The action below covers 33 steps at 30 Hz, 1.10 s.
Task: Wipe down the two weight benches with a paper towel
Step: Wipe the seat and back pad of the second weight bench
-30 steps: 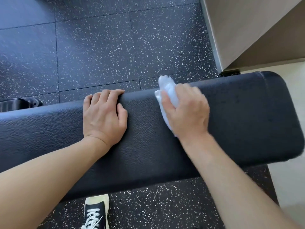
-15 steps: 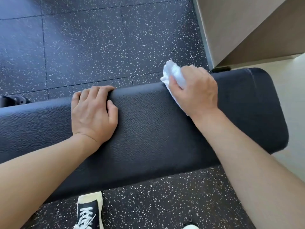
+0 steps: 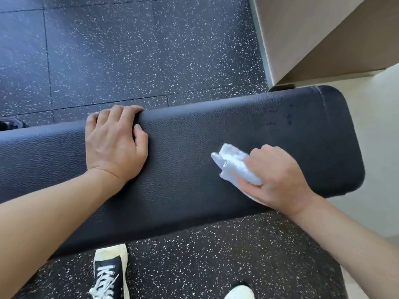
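A black padded weight bench [image 3: 183, 147] runs across the view from left to right. My right hand [image 3: 278, 180] grips a crumpled white paper towel [image 3: 233, 165] and presses it on the pad near the bench's front edge, toward its right end. My left hand [image 3: 114, 143] lies on the pad farther left, fingers curled over the far edge and thumb on top. A patch of dark damp specks shows on the pad near the right end. Only one bench is in view.
Dark speckled rubber floor tiles [image 3: 129, 50] surround the bench. A beige wall corner [image 3: 313, 39] stands at the upper right, with pale flooring [image 3: 377, 126] beyond the bench's right end. My black-and-white shoe [image 3: 108, 275] stands below the bench; another toe [image 3: 239, 292] shows at the bottom.
My right hand has drawn the paper towel from the bench's far edge back toward the front edge. My left hand has stayed in place on the pad.
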{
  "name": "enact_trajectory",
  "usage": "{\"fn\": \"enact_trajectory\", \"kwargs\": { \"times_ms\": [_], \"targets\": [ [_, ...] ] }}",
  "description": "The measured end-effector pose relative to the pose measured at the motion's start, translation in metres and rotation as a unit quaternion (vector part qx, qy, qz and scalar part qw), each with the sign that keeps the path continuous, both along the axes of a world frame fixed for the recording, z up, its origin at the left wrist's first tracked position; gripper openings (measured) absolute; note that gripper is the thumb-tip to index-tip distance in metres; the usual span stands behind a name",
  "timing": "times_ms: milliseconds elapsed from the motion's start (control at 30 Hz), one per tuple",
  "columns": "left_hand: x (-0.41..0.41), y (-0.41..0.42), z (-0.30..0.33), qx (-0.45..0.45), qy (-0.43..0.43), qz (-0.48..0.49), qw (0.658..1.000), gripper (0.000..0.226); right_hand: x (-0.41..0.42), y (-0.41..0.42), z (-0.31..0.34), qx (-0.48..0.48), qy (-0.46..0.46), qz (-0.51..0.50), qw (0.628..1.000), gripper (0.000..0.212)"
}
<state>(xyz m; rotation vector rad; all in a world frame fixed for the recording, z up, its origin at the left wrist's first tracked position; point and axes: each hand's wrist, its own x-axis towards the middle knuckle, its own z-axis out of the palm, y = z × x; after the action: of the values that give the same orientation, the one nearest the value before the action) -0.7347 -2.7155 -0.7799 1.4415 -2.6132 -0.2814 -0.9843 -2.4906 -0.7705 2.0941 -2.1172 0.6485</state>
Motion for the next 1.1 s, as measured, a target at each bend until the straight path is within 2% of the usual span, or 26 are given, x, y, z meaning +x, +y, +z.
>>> {"fn": "enact_trajectory", "kwargs": {
  "times_ms": [133,200,333,433,533,667,700,767,833,933,1000,1100],
  "targets": [
    [0.001,0.000,0.000,-0.004,-0.002,0.001,1.000,0.044,-0.031,-0.040,0.000,-0.021,0.000,-0.158,0.987,0.049],
    [0.001,-0.001,0.000,-0.005,-0.005,-0.001,1.000,0.044,-0.016,-0.072,-0.002,-0.031,-0.012,-0.194,0.980,0.049],
    [0.002,-0.001,0.002,0.003,-0.006,-0.005,1.000,0.044,0.044,-0.145,-0.004,-0.036,-0.030,-0.169,0.984,0.034],
    [0.001,0.000,0.003,0.008,-0.006,-0.005,1.000,0.045,0.080,-0.176,-0.001,-0.028,-0.055,-0.158,0.986,0.030],
    [0.000,0.001,0.004,0.010,-0.002,-0.002,1.000,0.043,0.099,-0.158,0.000,-0.028,-0.078,-0.139,0.987,0.030],
    [0.001,0.001,0.003,0.014,-0.007,-0.003,1.000,0.045,0.090,-0.083,-0.006,-0.026,-0.031,0.007,0.999,0.031],
    [0.001,0.001,0.002,0.012,-0.011,-0.005,1.000,0.045,0.075,-0.064,-0.005,-0.022,-0.016,0.018,0.999,0.033],
    [0.001,0.002,0.004,0.012,-0.030,-0.007,0.999,0.045,0.037,-0.031,0.000,-0.014,0.004,-0.019,1.000,0.038],
    [-0.001,0.002,0.012,0.027,-0.055,-0.012,0.998,0.047,-0.002,-0.010,0.008,0.001,0.008,-0.128,0.992,0.041],
    [-0.004,0.004,0.020,0.052,-0.093,-0.022,0.994,0.044,-0.015,-0.006,0.018,0.041,-0.019,-0.292,0.955,0.040],
    [-0.006,0.004,0.023,0.059,-0.115,-0.033,0.991,0.043,0.012,-0.018,0.016,0.053,-0.012,-0.306,0.951,0.037],
    [-0.010,0.002,0.027,0.072,-0.150,-0.058,0.984,0.042,0.084,-0.044,0.006,0.012,-0.023,-0.240,0.970,0.036]
  ]
}}
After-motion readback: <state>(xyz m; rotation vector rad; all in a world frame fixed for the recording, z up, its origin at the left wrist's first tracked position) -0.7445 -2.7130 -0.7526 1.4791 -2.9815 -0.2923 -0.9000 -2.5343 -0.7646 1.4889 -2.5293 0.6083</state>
